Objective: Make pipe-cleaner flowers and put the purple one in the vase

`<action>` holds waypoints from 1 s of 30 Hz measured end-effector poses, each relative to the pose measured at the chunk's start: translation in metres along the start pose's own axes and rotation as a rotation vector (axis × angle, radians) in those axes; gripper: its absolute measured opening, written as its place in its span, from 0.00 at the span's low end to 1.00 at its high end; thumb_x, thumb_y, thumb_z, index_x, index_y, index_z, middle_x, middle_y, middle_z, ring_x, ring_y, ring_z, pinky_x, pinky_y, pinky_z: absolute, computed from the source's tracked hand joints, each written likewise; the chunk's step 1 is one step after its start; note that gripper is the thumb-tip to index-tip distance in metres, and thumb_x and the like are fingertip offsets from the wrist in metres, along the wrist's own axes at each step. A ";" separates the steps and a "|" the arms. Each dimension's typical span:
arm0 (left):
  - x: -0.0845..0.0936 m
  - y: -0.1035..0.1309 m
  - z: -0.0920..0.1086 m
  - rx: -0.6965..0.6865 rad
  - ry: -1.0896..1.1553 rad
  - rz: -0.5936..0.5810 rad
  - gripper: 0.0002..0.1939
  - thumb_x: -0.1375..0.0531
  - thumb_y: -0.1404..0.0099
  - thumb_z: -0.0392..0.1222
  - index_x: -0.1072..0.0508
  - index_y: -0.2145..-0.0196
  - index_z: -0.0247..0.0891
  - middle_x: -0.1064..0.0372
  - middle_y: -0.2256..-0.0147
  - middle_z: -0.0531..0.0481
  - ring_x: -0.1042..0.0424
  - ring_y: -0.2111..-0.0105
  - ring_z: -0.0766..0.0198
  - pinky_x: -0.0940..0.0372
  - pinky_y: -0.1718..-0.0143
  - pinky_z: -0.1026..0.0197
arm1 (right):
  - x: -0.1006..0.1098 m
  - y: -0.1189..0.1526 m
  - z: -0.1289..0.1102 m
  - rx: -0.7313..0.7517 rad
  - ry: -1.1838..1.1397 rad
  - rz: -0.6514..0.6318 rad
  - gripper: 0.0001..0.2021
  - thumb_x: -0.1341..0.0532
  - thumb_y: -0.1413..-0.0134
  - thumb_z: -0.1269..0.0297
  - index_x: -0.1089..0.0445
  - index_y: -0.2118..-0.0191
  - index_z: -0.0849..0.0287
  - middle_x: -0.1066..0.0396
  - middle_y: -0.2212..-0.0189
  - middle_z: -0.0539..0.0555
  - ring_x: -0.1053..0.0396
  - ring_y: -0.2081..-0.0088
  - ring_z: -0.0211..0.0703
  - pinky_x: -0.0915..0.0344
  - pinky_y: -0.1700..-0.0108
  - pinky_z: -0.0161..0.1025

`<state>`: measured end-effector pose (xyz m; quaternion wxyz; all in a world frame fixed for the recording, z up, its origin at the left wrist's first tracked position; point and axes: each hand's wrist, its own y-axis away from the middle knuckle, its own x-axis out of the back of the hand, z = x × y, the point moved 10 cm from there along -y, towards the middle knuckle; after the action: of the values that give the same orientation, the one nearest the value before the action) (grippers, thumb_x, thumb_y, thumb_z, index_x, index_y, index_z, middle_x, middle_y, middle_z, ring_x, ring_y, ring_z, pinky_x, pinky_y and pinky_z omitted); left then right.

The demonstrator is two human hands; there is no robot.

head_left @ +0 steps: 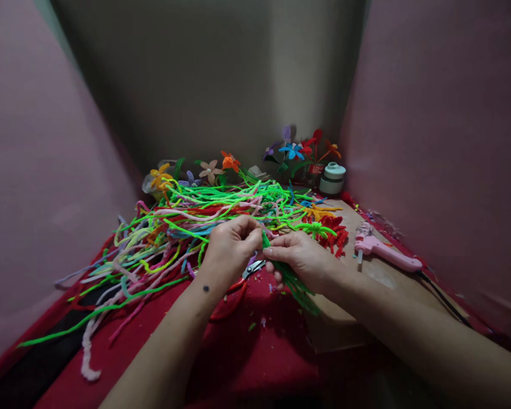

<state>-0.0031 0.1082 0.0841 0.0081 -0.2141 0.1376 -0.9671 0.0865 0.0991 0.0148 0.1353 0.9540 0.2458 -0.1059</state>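
A bundle of dark green pipe cleaners (300, 292) slants down through my right hand (298, 255), whose fingers are closed around it. At the bundle's upper end, my left hand (236, 241) is pinched with its fingertips against the green tips; what exactly lies between them is partly hidden. Below the hands, red-handled scissors (230, 301) rest on the red cloth (255, 363), their blades partly behind my left wrist. Just beyond my hands spreads a large heap of coloured pipe cleaners (213, 199), mostly bright green, pink and yellow.
A pink glue gun (387, 253) with a black cord lies right on a brown board (366, 278). Red pipe-cleaner pieces (336, 236) are left of it. Finished pipe-cleaner flowers (292, 150) and a pale green-lidded jar (333, 177) stand at the back. Pink sheets (451, 113) flank both sides.
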 end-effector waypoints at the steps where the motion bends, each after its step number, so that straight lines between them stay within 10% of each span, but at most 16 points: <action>1: -0.002 -0.001 -0.005 0.050 0.088 -0.021 0.05 0.42 0.46 0.39 0.32 0.76 0.35 0.40 0.83 0.58 0.44 0.83 0.72 0.48 0.81 0.68 | 0.001 0.000 -0.001 0.012 0.016 0.003 0.07 0.41 0.53 0.69 0.34 0.78 0.63 0.35 0.86 0.46 0.41 0.88 0.29 0.42 0.87 0.28; 7: -0.026 0.003 -0.019 0.212 0.392 -0.277 0.11 0.37 0.48 0.44 0.27 0.70 0.34 0.36 0.81 0.55 0.42 0.84 0.73 0.49 0.83 0.68 | 0.004 0.001 0.000 0.007 0.036 -0.009 0.06 0.42 0.53 0.69 0.33 0.77 0.63 0.35 0.86 0.46 0.41 0.88 0.30 0.43 0.88 0.27; 14: -0.013 0.000 -0.035 0.269 0.561 0.024 0.10 0.35 0.52 0.42 0.28 0.75 0.33 0.41 0.86 0.58 0.46 0.87 0.75 0.50 0.85 0.69 | -0.004 0.003 0.004 0.005 -0.050 0.024 0.06 0.43 0.49 0.70 0.34 0.75 0.63 0.34 0.86 0.47 0.38 0.87 0.30 0.38 0.84 0.28; 30: 0.026 -0.010 -0.012 -0.107 -0.266 0.295 0.10 0.44 0.43 0.43 0.30 0.78 0.36 0.41 0.83 0.57 0.42 0.79 0.69 0.47 0.75 0.65 | -0.009 -0.006 0.023 -0.003 -0.077 -0.032 0.08 0.46 0.47 0.73 0.34 0.75 0.64 0.36 0.86 0.46 0.40 0.87 0.30 0.37 0.86 0.29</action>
<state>-0.0309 0.1193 0.0871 0.1562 -0.3176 0.2164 -0.9099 0.0727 0.0932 -0.0059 0.1444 0.9449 0.2560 -0.1443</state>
